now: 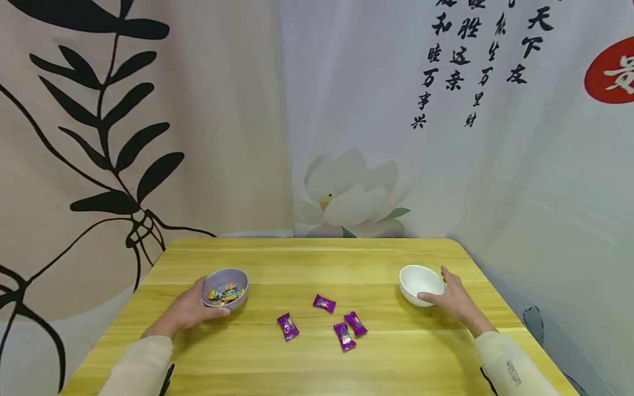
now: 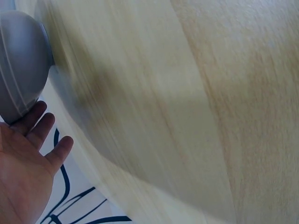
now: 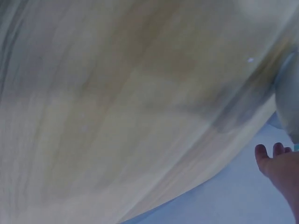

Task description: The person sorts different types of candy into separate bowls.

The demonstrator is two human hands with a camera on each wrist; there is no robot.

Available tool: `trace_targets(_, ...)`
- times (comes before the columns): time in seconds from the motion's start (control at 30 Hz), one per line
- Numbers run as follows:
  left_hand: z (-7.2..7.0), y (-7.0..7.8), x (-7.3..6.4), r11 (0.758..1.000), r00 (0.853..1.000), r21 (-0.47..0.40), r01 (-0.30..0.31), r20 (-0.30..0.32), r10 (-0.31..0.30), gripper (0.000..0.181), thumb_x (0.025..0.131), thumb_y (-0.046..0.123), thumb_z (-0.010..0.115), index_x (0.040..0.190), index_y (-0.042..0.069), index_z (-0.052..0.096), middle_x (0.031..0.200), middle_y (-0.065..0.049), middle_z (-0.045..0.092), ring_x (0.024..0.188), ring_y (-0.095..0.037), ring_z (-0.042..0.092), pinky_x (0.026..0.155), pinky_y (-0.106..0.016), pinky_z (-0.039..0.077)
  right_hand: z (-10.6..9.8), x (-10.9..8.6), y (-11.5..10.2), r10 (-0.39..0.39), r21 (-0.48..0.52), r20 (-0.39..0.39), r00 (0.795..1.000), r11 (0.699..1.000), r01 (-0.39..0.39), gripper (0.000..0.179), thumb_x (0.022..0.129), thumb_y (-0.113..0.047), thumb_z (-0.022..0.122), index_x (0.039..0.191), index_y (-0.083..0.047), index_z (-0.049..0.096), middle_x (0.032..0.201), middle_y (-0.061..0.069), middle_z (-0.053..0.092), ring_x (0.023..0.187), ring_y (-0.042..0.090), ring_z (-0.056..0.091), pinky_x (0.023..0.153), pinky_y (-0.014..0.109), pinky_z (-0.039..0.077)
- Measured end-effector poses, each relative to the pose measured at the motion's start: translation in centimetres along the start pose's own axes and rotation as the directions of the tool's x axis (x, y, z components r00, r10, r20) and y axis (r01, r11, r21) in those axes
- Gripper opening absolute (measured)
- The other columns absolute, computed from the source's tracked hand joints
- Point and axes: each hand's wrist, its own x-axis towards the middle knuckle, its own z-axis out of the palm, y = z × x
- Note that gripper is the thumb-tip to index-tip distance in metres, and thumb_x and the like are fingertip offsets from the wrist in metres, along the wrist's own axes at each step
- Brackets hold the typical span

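On the left of the head view, a light purple bowl (image 1: 233, 273) holds several yellow-and-blue wrapped candies (image 1: 225, 293). My left hand (image 1: 190, 308) grips this bowl from its left side, thumb along the near wall. In the left wrist view the bowl (image 2: 23, 60) shows at the upper left edge, with fingers (image 2: 42, 126) against and below it. Toward the right, my right hand (image 1: 453, 297) holds the side of a white bowl (image 1: 418, 279), thumb at its near side. That bowl (image 3: 288, 95) is only partly visible in the right wrist view.
Between the bowls, several purple wrapped candies lie on the wooden table (image 1: 267, 368): one to the left (image 1: 288, 326), one farther back (image 1: 324, 303), and a close pair (image 1: 344, 336) to the right. Behind the table hangs a printed curtain (image 1: 238, 137).
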Motion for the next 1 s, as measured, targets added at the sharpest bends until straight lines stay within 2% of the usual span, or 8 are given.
trace_targets(0.27,-0.4,0.1,-0.2,1.0,1.0,0.008,-0.011,-0.006,0.011,0.121,0.072,0.057,0.083,0.148,-0.011,0.019,0.141,-0.039,0.04,0.126,-0.055,0.043,0.099,-0.065,0.038,1.1,0.3,1.1,0.029,0.046,0.058,0.998,0.998,-0.032,0.124,0.081,-0.041,0.081,0.151,0.013,-0.006,0.149,0.042,0.013,0.134,0.056,0.025,0.108,0.066,0.026)
trace_targets(0.5,-0.6,0.5,-0.3,1.0,1.0,0.007,-0.009,0.003,0.009,0.12,0.073,0.055,0.084,0.148,-0.011,0.019,0.141,-0.038,0.041,0.125,-0.055,0.043,0.097,-0.065,0.039,1.4,0.5,1.6,0.035,0.053,0.061,0.997,0.998,-0.039,0.127,0.08,-0.042,0.082,0.152,0.01,-0.009,0.151,0.041,0.011,0.133,0.056,0.027,0.107,0.067,0.027)
trace_targets(0.9,-0.2,0.5,-0.1,1.0,1.0,-0.01,-0.011,-0.003,0.011,0.122,0.073,0.054,0.084,0.149,-0.012,0.017,0.142,-0.038,0.039,0.127,-0.054,0.043,0.098,-0.064,0.039,1.3,0.5,2.0,0.013,0.067,0.07,0.997,0.998,-0.017,0.125,0.08,-0.039,0.082,0.151,0.013,-0.006,0.153,0.042,0.006,0.136,0.058,0.022,0.108,0.069,0.024)
trace_targets(1.0,-0.2,0.5,-0.2,1.0,1.0,-0.01,-0.004,0.002,0.004,0.126,0.072,0.054,0.084,0.15,-0.013,0.011,0.145,-0.041,0.033,0.129,-0.056,0.038,0.1,-0.066,0.036,1.5,0.7,2.1,0.003,0.075,0.067,0.998,0.997,-0.008,0.123,0.08,-0.039,0.082,0.152,0.012,-0.003,0.153,0.04,0.009,0.135,0.056,0.025,0.107,0.069,0.026)
